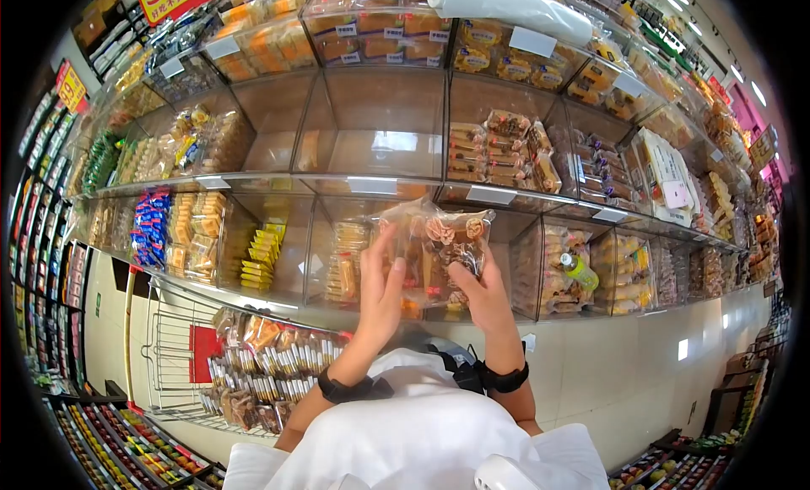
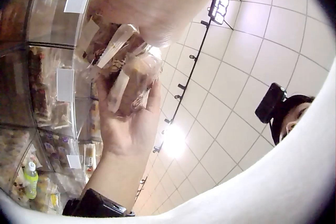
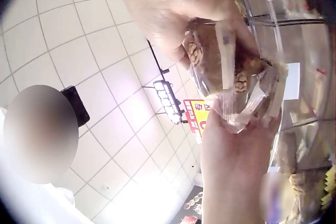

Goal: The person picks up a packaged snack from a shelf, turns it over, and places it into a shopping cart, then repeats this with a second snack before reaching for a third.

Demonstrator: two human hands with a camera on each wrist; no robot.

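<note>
Clear-wrapped, nut-topped baked goods are bunched between the two hands, in front of the lower bins. My right hand grips them from the right, its thumb laid over the dark lower part of the bunch. In the left wrist view the right hand cups the wrapped pieces from beneath. On the other side, my left hand touches the wrapping with its fingers straight and pointing up. The right wrist view shows the packs overlapping the left hand, whose fingertips are hidden behind them.
Clear bins of packaged snacks rise in tiers ahead, with a white plastic bag roll on top. A green-labelled bottle lies in a lower bin at right. A wire shopping cart filled with wrapped baked goods stands at lower left.
</note>
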